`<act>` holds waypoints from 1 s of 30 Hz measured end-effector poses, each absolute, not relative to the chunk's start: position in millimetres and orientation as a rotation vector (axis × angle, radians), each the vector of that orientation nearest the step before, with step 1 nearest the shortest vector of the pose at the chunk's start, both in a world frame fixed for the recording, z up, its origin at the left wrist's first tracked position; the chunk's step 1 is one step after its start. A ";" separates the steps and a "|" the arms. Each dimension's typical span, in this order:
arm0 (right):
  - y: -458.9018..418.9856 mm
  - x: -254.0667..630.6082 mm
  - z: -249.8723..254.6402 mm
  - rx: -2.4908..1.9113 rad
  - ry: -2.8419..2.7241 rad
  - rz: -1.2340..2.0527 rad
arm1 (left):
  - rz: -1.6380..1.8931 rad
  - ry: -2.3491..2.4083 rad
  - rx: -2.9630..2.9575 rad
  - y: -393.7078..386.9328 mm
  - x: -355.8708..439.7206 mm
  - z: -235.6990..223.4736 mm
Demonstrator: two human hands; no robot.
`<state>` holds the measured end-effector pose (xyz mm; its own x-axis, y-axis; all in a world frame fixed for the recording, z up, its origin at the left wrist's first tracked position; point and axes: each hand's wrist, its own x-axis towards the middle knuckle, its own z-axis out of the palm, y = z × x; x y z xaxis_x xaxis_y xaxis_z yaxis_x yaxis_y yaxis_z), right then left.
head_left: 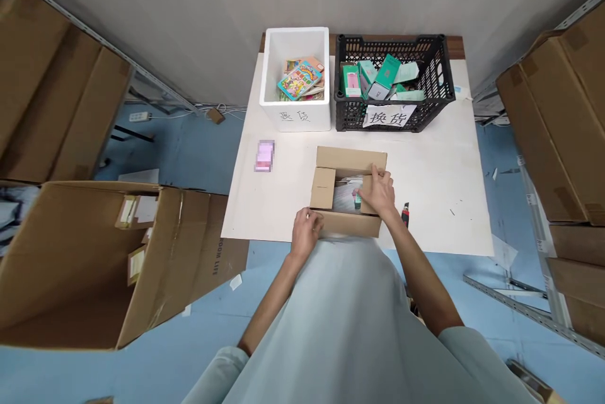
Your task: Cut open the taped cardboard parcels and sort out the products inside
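Note:
A small cardboard box [347, 224] sits at the table's near edge in front of me, its flaps folded outward. Inside it lie a clear plastic-wrapped item [344, 195] and a small green-and-white piece [357, 200]. My right hand [379, 193] grips the box's right flap, thumb reaching over the opening beside the green piece. At the near left corner, my left hand [306, 232] has curled fingers against the front flap. A red-and-black box cutter [405, 215] lies just right of the box, partly hidden by my right forearm.
At the back of the white-topped table [439, 190] stand a white foam box [295, 115] with booklets and a black crate [394, 120] with green cartons. A blurred pink item [265, 156] lies left. A large open carton [70, 253] stands left; stacked cartons [558, 114] are right.

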<state>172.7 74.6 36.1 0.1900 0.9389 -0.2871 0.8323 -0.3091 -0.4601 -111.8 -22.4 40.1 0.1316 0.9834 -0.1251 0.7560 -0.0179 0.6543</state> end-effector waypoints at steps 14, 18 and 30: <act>40.3 123.8 51.3 -2.206 -2.053 0.571 | 0.469 1.555 2.153 -18.9 -84.7 62.2; 32.3 138.4 58.1 -2.117 -2.041 0.554 | 0.430 1.458 2.176 -11.9 -76.5 67.5; 0.9 244.6 57.9 -1.916 -2.116 0.419 | 0.196 1.116 2.308 6.2 -60.0 60.7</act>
